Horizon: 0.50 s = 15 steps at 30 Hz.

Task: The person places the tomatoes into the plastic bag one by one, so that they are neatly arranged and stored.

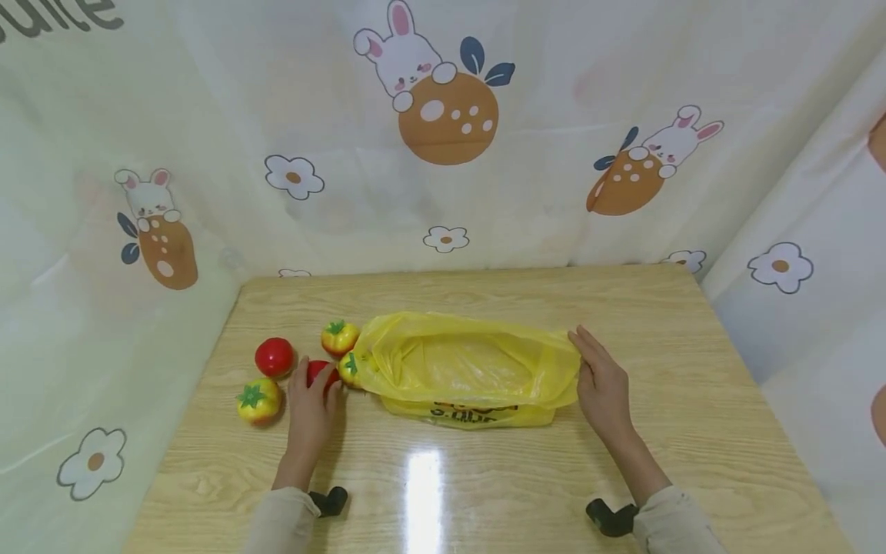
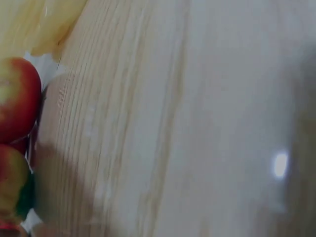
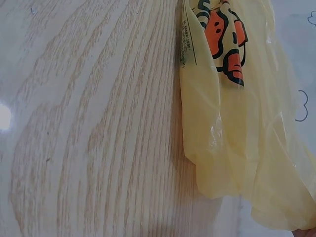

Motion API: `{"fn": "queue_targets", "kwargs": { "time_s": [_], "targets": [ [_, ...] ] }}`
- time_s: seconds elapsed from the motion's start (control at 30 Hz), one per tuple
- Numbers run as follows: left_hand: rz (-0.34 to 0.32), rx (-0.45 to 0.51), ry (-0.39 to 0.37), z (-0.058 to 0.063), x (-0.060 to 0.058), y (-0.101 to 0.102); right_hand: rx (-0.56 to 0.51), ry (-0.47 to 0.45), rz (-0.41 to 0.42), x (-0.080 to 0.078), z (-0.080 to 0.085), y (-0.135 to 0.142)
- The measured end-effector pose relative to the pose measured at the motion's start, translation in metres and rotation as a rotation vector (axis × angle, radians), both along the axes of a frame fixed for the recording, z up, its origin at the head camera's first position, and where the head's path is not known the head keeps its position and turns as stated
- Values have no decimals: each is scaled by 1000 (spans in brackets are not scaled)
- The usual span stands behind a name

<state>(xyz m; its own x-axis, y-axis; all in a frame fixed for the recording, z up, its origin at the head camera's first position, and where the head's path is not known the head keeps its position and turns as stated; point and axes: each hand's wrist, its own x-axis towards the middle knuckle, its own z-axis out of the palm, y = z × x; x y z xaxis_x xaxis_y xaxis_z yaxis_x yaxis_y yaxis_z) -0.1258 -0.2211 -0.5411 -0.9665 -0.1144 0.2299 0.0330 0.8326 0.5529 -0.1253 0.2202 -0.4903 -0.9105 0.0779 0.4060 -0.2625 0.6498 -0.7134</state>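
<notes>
A yellow plastic bag [image 1: 477,362] lies on the table with its wide mouth spread, dark print along its front. My right hand [image 1: 604,385] holds the bag's right edge between thumb and fingers; in the right wrist view the bag [image 3: 227,123] hangs in folds with an orange printed figure. To the left of the bag, my left hand [image 1: 311,404] grips a round red fruit [image 1: 320,372] between thumb and fingers. Two yellow-red fruits with green leafy tops, one nearer [image 1: 349,371] and one farther [image 1: 339,337], sit by the bag's left edge.
Farther left are another red fruit [image 1: 274,357] and a yellow-red fruit [image 1: 259,401] with a green top. The wooden table [image 1: 498,485] meets a patterned curtain [image 1: 540,208] at the back and sides. Black wrist mounts [image 1: 612,517] stick out beside the sleeves.
</notes>
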Motion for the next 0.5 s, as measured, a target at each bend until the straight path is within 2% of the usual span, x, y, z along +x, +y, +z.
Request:
{"fn": "queue_targets", "kwargs": {
  "time_s": [0.23,0.43,0.5],
  "targets": [
    [63,92,68,-7,-13,-4,-26,-11,-5,-1,0,0],
    [111,154,12,-4,-13,-5,-36,-5,-2,-1,-3,0],
    [127,174,17,-4,-13,-5,-35,-4,-6,-1,-4,0]
  ]
}}
